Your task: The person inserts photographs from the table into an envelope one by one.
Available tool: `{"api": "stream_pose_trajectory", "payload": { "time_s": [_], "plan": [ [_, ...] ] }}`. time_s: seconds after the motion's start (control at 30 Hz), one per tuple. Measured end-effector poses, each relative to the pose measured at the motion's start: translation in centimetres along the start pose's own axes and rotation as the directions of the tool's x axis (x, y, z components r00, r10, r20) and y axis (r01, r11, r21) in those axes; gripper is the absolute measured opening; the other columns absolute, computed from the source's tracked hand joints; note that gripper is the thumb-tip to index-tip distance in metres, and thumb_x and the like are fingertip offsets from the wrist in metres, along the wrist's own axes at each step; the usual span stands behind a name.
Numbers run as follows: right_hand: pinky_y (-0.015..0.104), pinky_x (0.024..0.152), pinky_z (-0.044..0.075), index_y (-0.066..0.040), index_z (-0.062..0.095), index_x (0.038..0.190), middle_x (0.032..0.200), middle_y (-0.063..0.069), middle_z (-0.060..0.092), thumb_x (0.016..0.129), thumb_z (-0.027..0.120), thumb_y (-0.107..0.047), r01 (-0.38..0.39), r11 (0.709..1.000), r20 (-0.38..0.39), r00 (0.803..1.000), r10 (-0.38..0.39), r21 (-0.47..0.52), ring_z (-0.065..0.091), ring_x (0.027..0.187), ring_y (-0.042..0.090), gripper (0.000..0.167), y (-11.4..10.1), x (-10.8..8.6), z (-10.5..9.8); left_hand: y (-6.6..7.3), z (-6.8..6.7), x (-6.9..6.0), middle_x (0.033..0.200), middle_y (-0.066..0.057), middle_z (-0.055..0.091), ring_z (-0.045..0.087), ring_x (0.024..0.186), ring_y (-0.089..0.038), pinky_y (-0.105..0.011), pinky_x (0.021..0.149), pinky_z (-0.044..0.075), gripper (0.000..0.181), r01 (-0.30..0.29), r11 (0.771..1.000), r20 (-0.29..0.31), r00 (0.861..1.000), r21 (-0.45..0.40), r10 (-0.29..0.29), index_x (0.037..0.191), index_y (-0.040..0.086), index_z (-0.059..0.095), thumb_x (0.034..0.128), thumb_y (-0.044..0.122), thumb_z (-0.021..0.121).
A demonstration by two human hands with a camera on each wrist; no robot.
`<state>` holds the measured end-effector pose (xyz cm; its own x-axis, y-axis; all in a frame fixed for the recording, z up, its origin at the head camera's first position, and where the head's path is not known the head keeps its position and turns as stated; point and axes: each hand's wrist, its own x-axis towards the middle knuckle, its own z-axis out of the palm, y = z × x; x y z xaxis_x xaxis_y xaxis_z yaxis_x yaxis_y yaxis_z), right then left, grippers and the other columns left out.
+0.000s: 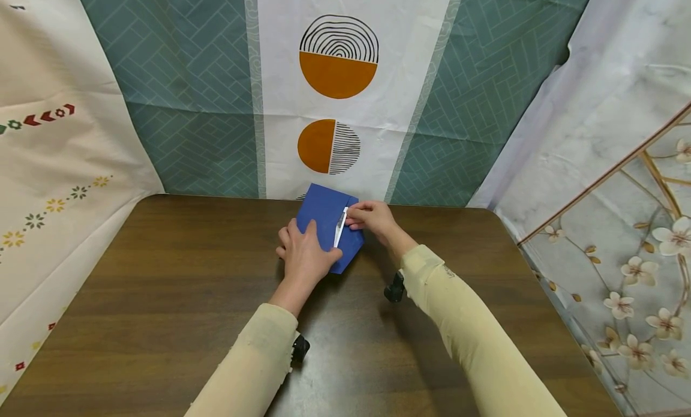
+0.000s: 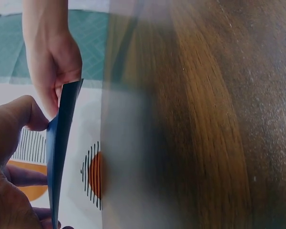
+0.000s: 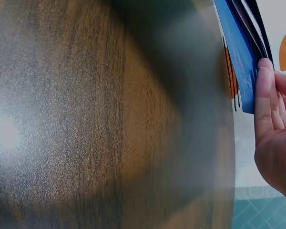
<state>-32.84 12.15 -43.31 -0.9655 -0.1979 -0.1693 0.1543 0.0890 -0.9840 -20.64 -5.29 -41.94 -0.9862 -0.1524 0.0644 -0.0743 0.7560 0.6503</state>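
Observation:
In the head view a blue paper envelope (image 1: pixel 323 210) is held up at the table's far edge, its opening on the right side. A narrow white strip (image 1: pixel 339 234) shows in that opening; whether it is lining or a sheet inside I cannot tell. My left hand (image 1: pixel 306 252) grips the envelope from the near left, thumb on the face towards me and fingers towards its left edge. From the right, my right hand (image 1: pixel 372 219) pinches the upper end of the opening. The right wrist view shows those fingertips at the blue edge (image 3: pixel 240 62), beside pale layers.
The brown wooden table (image 1: pixel 205 321) spreads under both forearms. Behind it hangs a green and white cloth (image 1: pixel 337 111) with orange half circles. Patterned cloths hang at left (image 1: pixel 70 183) and right (image 1: pixel 610 183). Each wrist carries a small black camera (image 1: pixel 395 288).

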Motion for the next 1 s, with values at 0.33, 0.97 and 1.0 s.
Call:
{"api": "stream_pose_trajectory", "payload": {
  "time_s": [0.33, 0.97, 1.0],
  "plan": [
    [0.024, 0.066, 0.061, 0.009, 0.073, 0.108, 0.085, 0.008, 0.074, 0.102, 0.069, 0.001, 0.027, 0.999, -0.008, 1.0, -0.027, -0.021, 0.073, 0.068, 0.011, 0.011, 0.1, 0.5, 0.3, 0.1, 0.1, 0.0, 0.163, -0.035, 0.028, 0.024, 0.147, -0.054, -0.074, 0.109, 0.03, 0.092, 0.004, 1.0, -0.015, 1.0, -0.014, -0.004, 0.158, 0.0, 0.048, 0.0844, 0.038, 0.087],
    [0.026, 0.066, 0.062, 0.017, 0.069, 0.114, 0.084, 0.009, 0.074, 0.103, 0.067, 0.002, 0.034, 0.991, 0.042, 0.999, -0.029, -0.129, 0.072, 0.066, 0.011, 0.019, -0.9, 0.0, -0.1, 0.6, 0.1, -0.1, 0.164, -0.033, 0.029, 0.026, 0.146, -0.053, -0.073, 0.105, 0.032, 0.102, 0.036, 0.998, -0.029, 0.999, -0.043, -0.037, 0.165, 0.002, 0.036, 0.0835, 0.038, 0.087],
    [0.026, 0.066, 0.062, 0.017, 0.069, 0.114, 0.084, 0.009, 0.074, 0.103, 0.067, 0.002, 0.034, 0.989, 0.054, 0.998, -0.027, -0.142, 0.072, 0.065, 0.011, 0.019, -1.0, 0.0, -0.1, 0.6, 0.1, -0.1, 0.164, -0.033, 0.029, 0.026, 0.146, -0.053, -0.073, 0.105, 0.032, 0.102, 0.036, 0.998, -0.032, 0.999, -0.042, -0.037, 0.165, 0.002, 0.037, 0.0833, 0.038, 0.087]
  ]
}}
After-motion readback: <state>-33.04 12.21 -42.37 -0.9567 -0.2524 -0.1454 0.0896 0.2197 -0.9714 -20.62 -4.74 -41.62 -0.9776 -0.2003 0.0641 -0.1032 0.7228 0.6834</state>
